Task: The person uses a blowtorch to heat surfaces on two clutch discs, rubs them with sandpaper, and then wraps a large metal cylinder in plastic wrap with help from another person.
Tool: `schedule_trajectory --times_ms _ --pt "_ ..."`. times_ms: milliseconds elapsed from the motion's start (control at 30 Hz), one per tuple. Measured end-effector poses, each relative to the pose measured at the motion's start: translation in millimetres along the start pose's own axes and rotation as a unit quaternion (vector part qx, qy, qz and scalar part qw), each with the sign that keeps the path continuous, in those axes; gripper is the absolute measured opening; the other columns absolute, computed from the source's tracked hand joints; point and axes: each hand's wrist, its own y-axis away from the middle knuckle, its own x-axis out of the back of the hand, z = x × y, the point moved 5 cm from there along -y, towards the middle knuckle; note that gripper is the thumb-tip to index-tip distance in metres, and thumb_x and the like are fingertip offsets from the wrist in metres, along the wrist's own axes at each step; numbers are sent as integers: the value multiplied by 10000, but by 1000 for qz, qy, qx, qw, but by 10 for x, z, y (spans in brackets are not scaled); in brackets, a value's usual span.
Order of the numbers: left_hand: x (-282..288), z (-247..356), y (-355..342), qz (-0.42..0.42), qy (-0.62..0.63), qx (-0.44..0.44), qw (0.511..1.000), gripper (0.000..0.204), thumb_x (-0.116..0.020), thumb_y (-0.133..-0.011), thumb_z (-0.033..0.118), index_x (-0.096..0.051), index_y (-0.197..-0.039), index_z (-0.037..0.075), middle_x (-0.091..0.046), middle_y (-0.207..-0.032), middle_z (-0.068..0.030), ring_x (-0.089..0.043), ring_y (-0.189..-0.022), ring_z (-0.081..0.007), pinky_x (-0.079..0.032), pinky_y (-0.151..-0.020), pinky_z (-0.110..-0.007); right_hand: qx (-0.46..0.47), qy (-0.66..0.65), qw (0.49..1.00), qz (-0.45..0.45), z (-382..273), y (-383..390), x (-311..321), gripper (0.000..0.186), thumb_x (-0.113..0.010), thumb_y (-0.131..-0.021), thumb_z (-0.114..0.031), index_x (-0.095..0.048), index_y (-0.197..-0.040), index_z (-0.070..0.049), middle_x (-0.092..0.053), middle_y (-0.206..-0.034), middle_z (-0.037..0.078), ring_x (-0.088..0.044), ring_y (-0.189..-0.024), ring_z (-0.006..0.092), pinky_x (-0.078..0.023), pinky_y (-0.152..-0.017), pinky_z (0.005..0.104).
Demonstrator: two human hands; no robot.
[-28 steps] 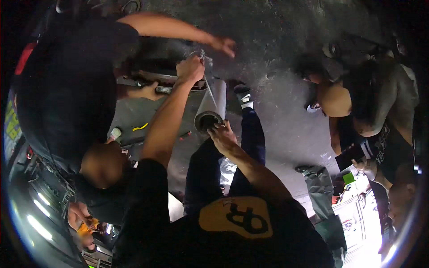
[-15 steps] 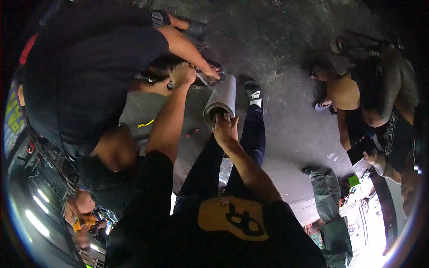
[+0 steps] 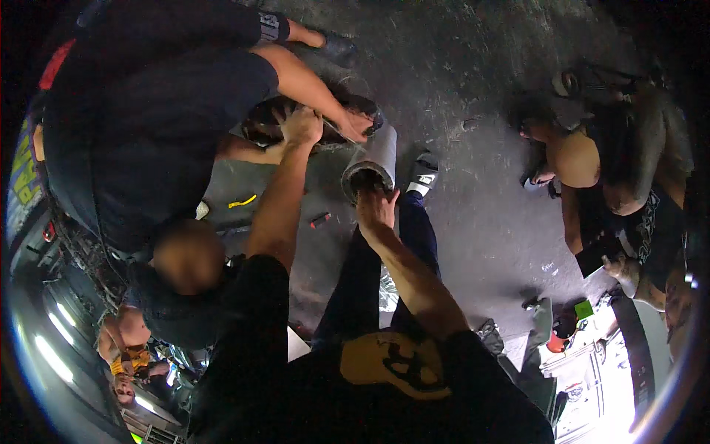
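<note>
A grey hollow cylinder (image 3: 379,152) lies lengthwise in front of me, its open end toward me and its inside dark. My right hand (image 3: 376,210) is closed on the near rim, with some fingers hidden inside the opening. Left of the cylinder, my left hand (image 3: 302,126) makes a fist around the end of a thin metal bar (image 3: 333,132) that slants toward the cylinder's far part. A co-worker's hand (image 3: 358,124) presses at that far part. Their other hand (image 3: 281,122) is beside my fist, over a dark, rough-looking part (image 3: 259,118).
The co-worker (image 3: 148,126) in dark clothes leans in from the left. On the dark floor (image 3: 473,214) lie a yellow strip-like object (image 3: 242,201) and a small red-and-black object (image 3: 320,220). My sandalled foot (image 3: 424,174) is right of the cylinder. Other people (image 3: 577,159) crouch at right.
The cylinder's near end has swung slightly right, with my right hand on it. The co-worker's hand beside my fist now shows spread fingers. The view has shifted a little.
</note>
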Motion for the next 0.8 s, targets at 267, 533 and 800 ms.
schedule_trajectory --times_ms 267,533,800 --pt "-86 -106 -73 -33 64 6 997 587 -422 -1036 489 -501 -1493 129 -561 -1484 -179 -526 -1367 -377 -149 -1221 -656 11 -4 997 70 -243 -116 -254 395 -608 -914 -203 -656 -1298 -127 -686 -1278 142 -614 -1245 288 -250 -1163 695" --pt "193 -273 195 183 138 72 971 470 -576 -1004 428 -622 -1362 126 -668 -1286 -169 -618 -1205 -382 -352 -1131 -612 94 16 994 48 -273 -282 -34 369 -628 -880 -195 -684 -1230 -90 -689 -1243 173 -610 -1206 335 -312 -1097 602" --pt "-391 54 1576 58 437 -103 892 767 -808 -833 212 -459 -1504 81 -518 -1456 -225 -529 -1308 -432 -443 -1092 -487 353 223 896 -153 120 -496 119 458 -462 -1040 -280 -549 -1455 -107 -555 -1489 135 -394 -1476 320 -195 -1210 689"
